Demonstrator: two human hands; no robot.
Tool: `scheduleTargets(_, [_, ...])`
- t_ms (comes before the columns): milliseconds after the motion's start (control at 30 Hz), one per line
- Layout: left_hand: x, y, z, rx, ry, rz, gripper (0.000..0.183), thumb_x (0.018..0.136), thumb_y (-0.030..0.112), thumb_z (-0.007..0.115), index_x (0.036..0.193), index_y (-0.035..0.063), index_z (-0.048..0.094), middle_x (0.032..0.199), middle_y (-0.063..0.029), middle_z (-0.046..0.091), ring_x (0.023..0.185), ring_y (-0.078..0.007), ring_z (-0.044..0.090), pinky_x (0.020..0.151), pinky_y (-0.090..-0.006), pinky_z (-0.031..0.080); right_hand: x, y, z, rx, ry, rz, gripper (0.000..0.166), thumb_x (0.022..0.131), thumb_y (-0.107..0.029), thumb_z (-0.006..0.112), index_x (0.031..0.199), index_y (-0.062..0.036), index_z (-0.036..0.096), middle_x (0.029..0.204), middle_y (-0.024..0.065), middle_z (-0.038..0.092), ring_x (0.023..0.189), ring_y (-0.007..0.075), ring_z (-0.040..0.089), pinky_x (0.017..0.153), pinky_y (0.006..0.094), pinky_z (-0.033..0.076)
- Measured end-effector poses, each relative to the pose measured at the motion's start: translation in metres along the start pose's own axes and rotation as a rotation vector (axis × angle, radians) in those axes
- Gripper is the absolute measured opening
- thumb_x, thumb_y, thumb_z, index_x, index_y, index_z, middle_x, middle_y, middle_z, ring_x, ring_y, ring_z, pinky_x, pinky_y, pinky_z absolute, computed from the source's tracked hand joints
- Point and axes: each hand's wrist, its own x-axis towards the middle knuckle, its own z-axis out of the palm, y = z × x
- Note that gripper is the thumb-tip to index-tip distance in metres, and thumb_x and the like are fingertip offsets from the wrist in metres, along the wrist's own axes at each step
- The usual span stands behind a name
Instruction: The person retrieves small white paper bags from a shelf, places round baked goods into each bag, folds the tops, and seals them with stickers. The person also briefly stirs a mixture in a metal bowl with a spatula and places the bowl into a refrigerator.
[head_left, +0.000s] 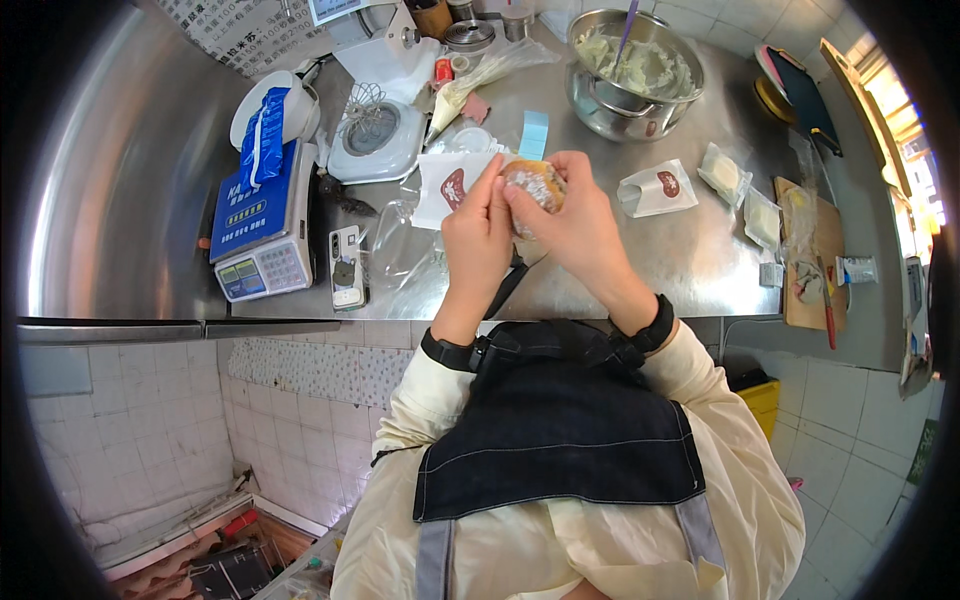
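A round sugar-dusted bun is held over the steel worktop. My right hand grips it, with the thumb across its front and the fingers on its far right side. My left hand is at the bun's left edge, its fingers closed over a white paper bag with a dark red printed mark. The bag sticks out to the left behind those fingers. How far the bun is inside the bag is hidden by my hands. Another such paper bag lies flat to the right.
A digital scale with blue packets and a phone stand left. Behind are a piping bag, whisk and steel bowl of pale cream. Wrapped pastries and a cutting board with a red-handled knife are right.
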Motion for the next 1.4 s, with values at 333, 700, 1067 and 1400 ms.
scheduleTargets(333, [0.006, -0.005, -0.009, 0.126, -0.116, -0.053, 0.056, 0.090, 0.009, 0.051, 0.144, 0.0100, 0.035, 0.071, -0.0199, 0.062, 0.062, -0.0363, 0.063, 0.056, -0.0421, 0.047, 0.022, 0.019, 0.013, 0.151, 0.013, 0.006, 0.056, 0.079, -0.034, 0.072, 0.111, 0.0022, 0.044, 0.100, 0.0195, 0.061, 0.089, 0.0248, 0.064, 0.076, 0.0340, 0.051])
scheduleTargets(700, [-0.007, -0.015, -0.026, -0.065, -0.224, -0.231, 0.069, 0.087, 0.006, 0.051, 0.148, 0.0100, 0.020, 0.064, -0.0100, 0.060, 0.061, -0.0264, 0.060, 0.060, -0.0359, 0.046, 0.017, 0.038, 0.035, 0.529, -0.107, 0.034, 0.055, 0.083, -0.015, 0.070, 0.121, 0.0015, 0.034, 0.104, 0.0156, 0.058, 0.092, 0.0201, 0.062, 0.075, 0.0316, 0.052])
scheduleTargets(1067, [-0.015, -0.023, -0.072, -0.698, -0.106, -0.490, 0.062, 0.087, -0.003, 0.041, 0.145, 0.0115, 0.024, 0.072, -0.0049, 0.059, 0.059, -0.0095, 0.057, 0.053, -0.0203, 0.044, 0.013, -0.017, 0.003, -0.224, 0.023, -0.565, 0.028, 0.080, -0.011, 0.068, 0.104, -0.0027, 0.057, 0.094, 0.0089, 0.063, 0.087, 0.0227, 0.061, 0.075, 0.0324, 0.048])
scheduleTargets(1400, [-0.032, -0.005, -0.097, -0.495, -0.186, -0.475, 0.063, 0.085, -0.003, 0.046, 0.143, 0.0156, 0.032, 0.062, -0.0009, 0.055, 0.054, -0.0075, 0.056, 0.052, -0.0227, 0.045, 0.017, -0.006, 0.023, -0.194, -0.301, -0.396, 0.015, 0.079, -0.011, 0.065, 0.072, -0.0010, 0.057, 0.070, 0.0130, 0.060, 0.065, 0.0311, 0.057, 0.058, 0.0384, 0.043])
